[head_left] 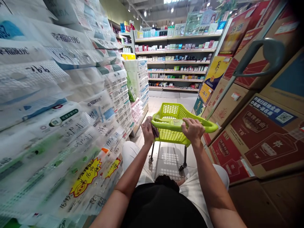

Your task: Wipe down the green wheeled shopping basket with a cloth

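A lime-green shopping cart (175,136) on dark legs with casters stands right in front of me, its perforated basket showing no goods that I can make out. My left hand (147,130) is closed on a crumpled dark cloth (155,131) at the left end of the cart's handle (166,126). Fingers of my right hand (193,128) wrap over that same handle, right of its middle. Beyond it, a long pole with a grey-blue loop grip (258,58) slants along the right side; its lower end is hidden behind the cart.
Tall stacks of plastic-wrapped tissue packs (71,79) line the left, with yellow price tags (86,177). Red and brown cartons (263,136) wall the right side. Shelves of small boxed goods (175,50) stand across the far end, beyond the tiled floor (172,94).
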`<state>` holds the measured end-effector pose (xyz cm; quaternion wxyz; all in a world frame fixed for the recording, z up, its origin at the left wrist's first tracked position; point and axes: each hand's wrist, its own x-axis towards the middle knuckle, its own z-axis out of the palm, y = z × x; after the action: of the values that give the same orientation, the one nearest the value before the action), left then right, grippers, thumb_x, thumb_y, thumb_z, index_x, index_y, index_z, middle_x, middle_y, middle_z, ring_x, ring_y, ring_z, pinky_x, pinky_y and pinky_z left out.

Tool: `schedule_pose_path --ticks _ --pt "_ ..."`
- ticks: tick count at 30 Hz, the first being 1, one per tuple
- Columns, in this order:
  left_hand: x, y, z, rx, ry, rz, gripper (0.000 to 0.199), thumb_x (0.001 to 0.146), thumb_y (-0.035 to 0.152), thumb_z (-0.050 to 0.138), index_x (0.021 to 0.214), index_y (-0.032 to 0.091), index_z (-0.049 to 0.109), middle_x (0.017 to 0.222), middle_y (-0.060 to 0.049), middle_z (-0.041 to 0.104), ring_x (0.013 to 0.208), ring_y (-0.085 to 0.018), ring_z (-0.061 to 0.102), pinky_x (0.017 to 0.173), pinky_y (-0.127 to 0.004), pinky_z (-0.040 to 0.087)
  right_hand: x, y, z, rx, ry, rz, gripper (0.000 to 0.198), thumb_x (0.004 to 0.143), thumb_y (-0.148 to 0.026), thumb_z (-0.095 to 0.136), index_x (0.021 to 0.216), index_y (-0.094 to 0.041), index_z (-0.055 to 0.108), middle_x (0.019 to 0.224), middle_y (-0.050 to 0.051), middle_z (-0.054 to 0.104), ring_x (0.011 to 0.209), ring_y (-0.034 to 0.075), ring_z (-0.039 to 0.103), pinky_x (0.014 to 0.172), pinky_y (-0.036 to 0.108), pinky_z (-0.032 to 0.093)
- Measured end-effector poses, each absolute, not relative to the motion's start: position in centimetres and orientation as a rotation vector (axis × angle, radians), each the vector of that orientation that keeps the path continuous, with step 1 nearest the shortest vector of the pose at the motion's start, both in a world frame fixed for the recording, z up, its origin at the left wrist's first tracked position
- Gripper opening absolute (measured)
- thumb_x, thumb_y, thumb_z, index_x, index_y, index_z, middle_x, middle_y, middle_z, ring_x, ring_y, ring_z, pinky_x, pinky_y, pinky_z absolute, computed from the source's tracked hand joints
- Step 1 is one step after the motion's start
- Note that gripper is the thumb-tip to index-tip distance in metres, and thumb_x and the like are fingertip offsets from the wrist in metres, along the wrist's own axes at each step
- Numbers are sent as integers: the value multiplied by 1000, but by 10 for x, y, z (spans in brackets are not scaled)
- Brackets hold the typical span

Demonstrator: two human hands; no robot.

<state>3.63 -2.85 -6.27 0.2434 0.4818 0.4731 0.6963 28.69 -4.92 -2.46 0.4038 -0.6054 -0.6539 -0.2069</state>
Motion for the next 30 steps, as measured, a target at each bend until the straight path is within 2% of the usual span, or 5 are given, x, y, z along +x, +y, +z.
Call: schedule_pose_path --ticks 11,16,22,26,30 --pt "16 23 -37 1501 1132 1479 28 94 38 63 79 18 74 94 -7 62 91 -20 62 98 -37 52 316 -58 -25 -1450 -1666 -455 37 87 -26 52 109 -20 81 113 6 79 101 24 69 92 35 49" --pt "9 18 -35 1739 926 1385 23 90 41 69 89 21 80 104 -8 67 109 -23 61 107 -38 48 320 -60 -26 -1463 -1659 -426 37 85 -24 51 106 -21 82 111 5 80 99 24 69 91 35 48" --pt "19 24 -39 1387 1081 1433 26 92 37 67 75 18 71 91 -7 63 91 -19 64 95 -36 54 318 -64 -25 -1478 -1657 -395 39 83 -23 51 108 -20 82 114 6 79 101 25 68 94 37 47" --pt "16 7 -37 1501 907 1468 27 90 42 69 79 19 75 112 -10 65 111 -23 64 103 -36 53 318 -64 -26 -1487 -1645 -428 40 83 -21 50 107 -22 82 111 5 80 99 24 68 91 36 47" --pt "18 -9 -43 1353 870 1502 33 89 50 71 91 18 77 118 -10 68 109 -22 67 97 -32 56 325 -63 -27 -1484 -1656 -463 41 84 -21 48 106 -21 82 111 5 80 99 24 68 90 35 48"
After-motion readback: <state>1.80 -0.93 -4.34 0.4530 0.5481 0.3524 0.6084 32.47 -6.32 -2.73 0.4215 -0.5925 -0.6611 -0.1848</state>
